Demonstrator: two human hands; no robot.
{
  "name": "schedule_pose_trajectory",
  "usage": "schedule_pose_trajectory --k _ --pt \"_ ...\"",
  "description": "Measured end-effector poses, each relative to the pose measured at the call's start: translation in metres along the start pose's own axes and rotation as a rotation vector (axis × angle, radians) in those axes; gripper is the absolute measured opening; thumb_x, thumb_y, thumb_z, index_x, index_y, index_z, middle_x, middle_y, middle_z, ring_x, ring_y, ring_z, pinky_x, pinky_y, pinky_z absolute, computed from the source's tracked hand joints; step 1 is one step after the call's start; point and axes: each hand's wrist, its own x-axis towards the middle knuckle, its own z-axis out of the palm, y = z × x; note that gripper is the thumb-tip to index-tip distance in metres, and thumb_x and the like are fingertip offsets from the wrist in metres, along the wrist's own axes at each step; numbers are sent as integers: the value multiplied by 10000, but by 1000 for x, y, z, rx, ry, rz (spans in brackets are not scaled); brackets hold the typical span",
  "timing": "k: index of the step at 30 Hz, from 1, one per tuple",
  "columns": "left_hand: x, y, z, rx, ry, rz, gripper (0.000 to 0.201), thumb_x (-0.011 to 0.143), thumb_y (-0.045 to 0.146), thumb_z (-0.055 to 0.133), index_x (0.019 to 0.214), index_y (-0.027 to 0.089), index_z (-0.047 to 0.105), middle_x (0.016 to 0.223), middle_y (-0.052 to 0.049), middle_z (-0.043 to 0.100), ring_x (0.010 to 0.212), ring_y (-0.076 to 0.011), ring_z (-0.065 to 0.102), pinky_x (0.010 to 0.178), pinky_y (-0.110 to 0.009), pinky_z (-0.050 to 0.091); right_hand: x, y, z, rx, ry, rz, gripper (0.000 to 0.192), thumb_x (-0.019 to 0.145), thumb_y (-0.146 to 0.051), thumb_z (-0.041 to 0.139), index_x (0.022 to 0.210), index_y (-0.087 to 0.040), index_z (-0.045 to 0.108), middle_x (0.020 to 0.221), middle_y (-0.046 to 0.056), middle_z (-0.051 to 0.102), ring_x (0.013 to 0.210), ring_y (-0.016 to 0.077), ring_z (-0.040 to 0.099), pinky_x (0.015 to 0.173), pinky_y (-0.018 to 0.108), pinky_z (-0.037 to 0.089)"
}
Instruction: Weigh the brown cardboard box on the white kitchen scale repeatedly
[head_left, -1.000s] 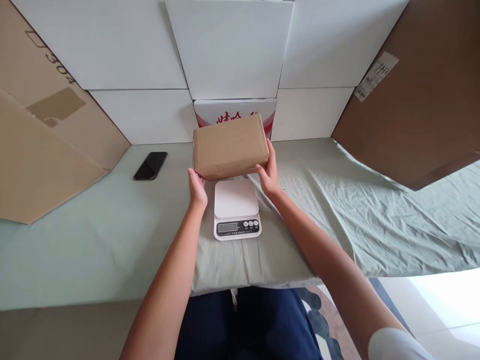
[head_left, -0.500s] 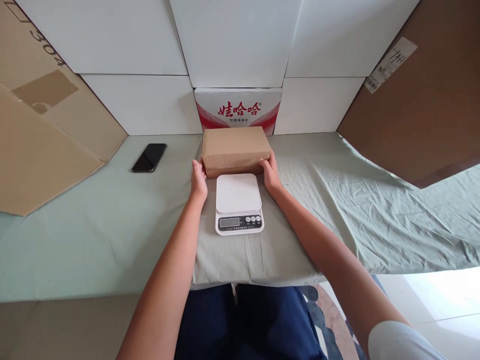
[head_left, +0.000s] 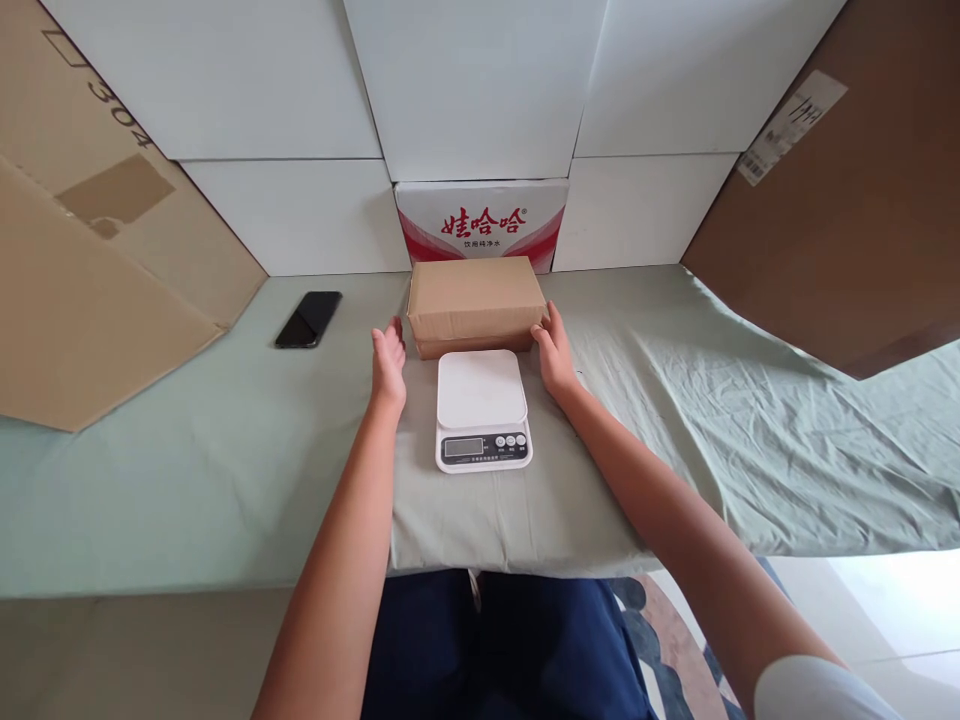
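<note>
A brown cardboard box (head_left: 475, 303) rests on the green cloth just behind a white kitchen scale (head_left: 481, 408). My left hand (head_left: 389, 364) hovers a little left of the box with fingers apart, touching nothing. My right hand (head_left: 555, 350) lies at the box's right front corner, fingers loosely spread against its side. The scale's platform is bare and its display is blank.
A black phone (head_left: 308, 319) lies at the back left. Flat brown cardboard sheets lean at the left (head_left: 82, 260) and right (head_left: 847, 220). White panels and a red-and-white printed carton (head_left: 480, 222) form the back wall. The table's front edge (head_left: 187, 585) is near my lap.
The box went from held in the air above the scale down onto the cloth behind it. My left hand has let go and pulled away; my right hand stays beside the box.
</note>
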Motion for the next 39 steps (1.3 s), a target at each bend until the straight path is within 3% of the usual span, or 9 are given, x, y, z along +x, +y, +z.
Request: schedule_pose_trajectory --k 5,9,14,23,27,30,34,39 --pt "-2 -4 4 10 -70 -17 1043 820 959 257 1497 235 581 1679 -155 438 1593 -296 364 1309 -443 277 -3 -3 0 -59 -97 -118 547 892 -503 580 1387 -274 544 1539 61 588 1471 321 480 1304 552 316" --pt "4 -11 10 -15 -101 -1 970 836 941 310 1413 240 651 1598 -158 554 1533 -301 475 1272 -448 349 -6 -6 2 -94 -98 -123 476 903 -486 589 1331 -281 560 1409 65 655 1362 329 550 1258 563 381" --pt "8 -12 12 -26 -110 11 972 819 955 316 1370 241 676 1597 -159 554 1527 -303 483 1261 -449 358 -9 -9 3 -133 -55 -89 464 890 -442 593 1318 -269 543 1314 77 677 1306 337 565 1233 597 394" --pt "6 -11 16 -63 -91 23 987 766 971 419 1334 209 687 1515 -186 624 1483 -329 536 1235 -464 405 -3 -4 2 -86 -104 -93 544 897 -475 576 1404 -294 503 1504 64 587 1414 321 494 1291 580 328" --pt "1 -4 17 -66 -79 82 963 746 956 496 1293 193 708 1496 -198 634 1502 -336 511 1247 -467 391 -5 -11 1 -69 -150 -178 637 905 -539 560 1490 -314 448 1623 37 484 1530 307 398 1333 551 274" --pt "-14 10 15 -52 -88 162 894 773 921 523 1296 221 712 1508 -178 631 1518 -329 491 1249 -452 386 -10 -21 -2 -107 -147 -291 714 899 -623 573 1527 -324 409 1624 59 473 1545 331 388 1321 571 296" --pt "-56 31 4 -27 -191 284 866 812 878 532 1377 237 673 1512 -168 628 1523 -343 481 1254 -466 378 -29 -31 -13 -185 -108 -425 768 878 -706 588 1510 -301 428 1558 120 514 1496 375 443 1298 594 323" --pt "-123 38 -20 24 -245 305 901 837 849 522 1476 219 604 1530 -189 606 1534 -389 453 1275 -522 351 -85 -29 -33 -185 -106 -399 781 869 -709 612 1513 -306 427 1483 133 566 1464 389 465 1267 603 358"
